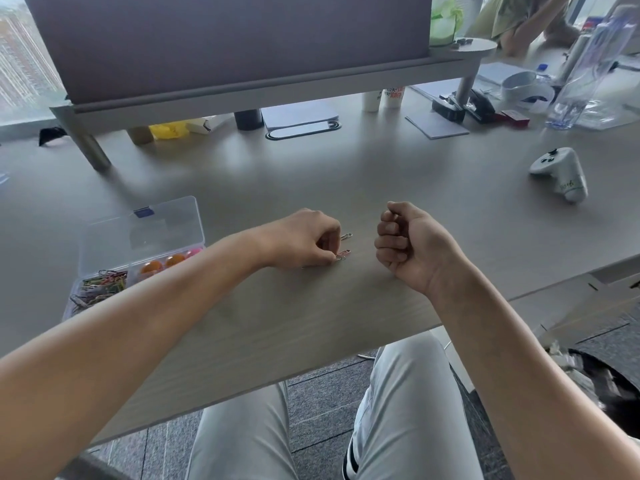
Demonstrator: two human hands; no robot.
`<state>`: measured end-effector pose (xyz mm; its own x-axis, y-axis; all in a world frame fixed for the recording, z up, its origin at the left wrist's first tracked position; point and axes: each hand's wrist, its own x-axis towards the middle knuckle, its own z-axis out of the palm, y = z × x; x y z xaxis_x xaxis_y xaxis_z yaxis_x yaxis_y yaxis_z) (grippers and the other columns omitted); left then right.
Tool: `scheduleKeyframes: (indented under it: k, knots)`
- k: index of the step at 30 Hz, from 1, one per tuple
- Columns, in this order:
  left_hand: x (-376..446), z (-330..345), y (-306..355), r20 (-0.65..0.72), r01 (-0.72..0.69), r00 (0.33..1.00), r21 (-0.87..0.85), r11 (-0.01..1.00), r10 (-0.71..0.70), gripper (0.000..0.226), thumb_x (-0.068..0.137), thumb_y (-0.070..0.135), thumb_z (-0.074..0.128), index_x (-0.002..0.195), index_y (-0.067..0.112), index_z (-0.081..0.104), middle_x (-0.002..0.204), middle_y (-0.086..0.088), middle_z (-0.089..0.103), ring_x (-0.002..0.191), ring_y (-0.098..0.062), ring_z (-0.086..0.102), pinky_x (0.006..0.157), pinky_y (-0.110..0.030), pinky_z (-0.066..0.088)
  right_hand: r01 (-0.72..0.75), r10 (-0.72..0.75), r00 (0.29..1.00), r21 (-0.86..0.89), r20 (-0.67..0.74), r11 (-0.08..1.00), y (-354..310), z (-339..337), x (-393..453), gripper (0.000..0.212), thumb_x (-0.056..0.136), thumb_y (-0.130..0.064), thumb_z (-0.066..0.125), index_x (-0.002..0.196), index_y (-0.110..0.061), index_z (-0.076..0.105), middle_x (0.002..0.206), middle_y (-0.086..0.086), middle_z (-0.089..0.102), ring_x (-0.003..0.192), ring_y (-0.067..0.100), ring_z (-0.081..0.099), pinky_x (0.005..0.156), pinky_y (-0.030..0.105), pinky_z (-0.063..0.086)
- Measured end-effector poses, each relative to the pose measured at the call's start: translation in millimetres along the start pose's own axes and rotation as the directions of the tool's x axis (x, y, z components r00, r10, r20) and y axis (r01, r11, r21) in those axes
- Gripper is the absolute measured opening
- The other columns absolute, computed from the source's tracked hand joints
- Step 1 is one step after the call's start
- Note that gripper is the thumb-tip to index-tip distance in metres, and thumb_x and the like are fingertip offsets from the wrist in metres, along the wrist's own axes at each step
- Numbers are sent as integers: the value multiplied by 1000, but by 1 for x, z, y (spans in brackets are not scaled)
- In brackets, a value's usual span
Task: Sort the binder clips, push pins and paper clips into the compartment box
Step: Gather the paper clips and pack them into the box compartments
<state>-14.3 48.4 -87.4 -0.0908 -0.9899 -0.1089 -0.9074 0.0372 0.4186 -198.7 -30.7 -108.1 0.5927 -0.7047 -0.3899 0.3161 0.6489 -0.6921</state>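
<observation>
The left hand (304, 239) hides its own fingertips, so how it touches the small red wire paper clip (343, 253) is too small to tell. The left forearm covers the near right part of the clear plastic compartment box (138, 237). The curled right hand (408, 242) hides its palm. The far right is blurry.

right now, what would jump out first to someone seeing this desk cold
Two bare forearms reach over the pale wood-grain desk: the left hand pinches a small red paper clip near the middle, while the right hand rests beside it, fingers curled. At the left edge sits the clear plastic compartment box, lid open, holding coloured clips and orange balls.
</observation>
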Motion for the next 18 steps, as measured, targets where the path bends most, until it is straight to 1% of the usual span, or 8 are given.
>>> scheduleKeyframes:
  k: [5,7,8,11,13,15,17,18]
  knots:
    - [-11,4,-9,-122,-5,992,-197,980,-19,20,86,10,70,105,17,68,85,1,67,72,-12,61,68,-25,50,144,-165,983,-236,-74,961,2,0,-1,21,102,-15,55,96,-4,71,65,-2,44,45,8,29,39,19,23]
    - [-20,4,-12,-193,4,978,-342,940,-74,20,91,7,66,108,14,71,79,0,63,66,-12,55,65,-22,47,236,-326,943,-564,-62,792,4,-2,-2,17,98,-16,63,98,-9,78,66,-2,49,47,8,36,43,21,31]
    - [-24,4,-13,-228,22,964,-451,892,-139,18,93,4,63,106,12,72,75,-2,61,64,-12,52,64,-23,46,262,-403,915,-737,-16,623,4,-3,-2,15,95,-20,67,98,-15,80,67,-3,56,51,8,44,48,19,38]
    - [-37,6,-9,-183,67,883,-862,502,-432,21,93,-3,49,93,5,68,68,-7,55,61,-16,53,60,-27,49,259,-445,880,-953,166,156,4,-4,1,19,86,-34,79,104,-27,80,69,-10,60,64,5,55,64,18,42]
    - [-44,7,-6,-37,23,842,-994,104,-538,21,89,-6,41,83,3,59,68,-8,48,58,-18,50,53,-27,48,249,-398,889,-968,224,11,4,-2,5,34,79,-42,84,110,-31,78,68,-10,54,64,4,52,63,20,39]
    - [-49,7,-4,95,7,830,-987,-160,-550,18,84,-4,38,77,6,51,69,-7,44,55,-18,45,48,-25,44,269,-385,877,-958,288,-102,5,-2,11,42,75,-50,85,113,-34,77,68,-9,54,65,4,53,65,24,40]
    - [-51,9,-2,134,38,818,-983,-180,-560,15,85,0,42,75,9,49,66,-5,43,54,-17,42,47,-24,39,308,-372,861,-938,346,-159,4,-1,15,36,75,-52,85,107,-37,78,66,-9,52,65,4,51,66,27,41]
    - [-50,12,-1,106,62,805,-994,-95,-583,15,87,1,47,75,11,50,65,-4,42,53,-16,40,47,-24,36,328,-365,856,-931,365,-162,3,-1,16,30,76,-49,85,102,-37,79,65,-9,51,64,4,50,64,27,41]
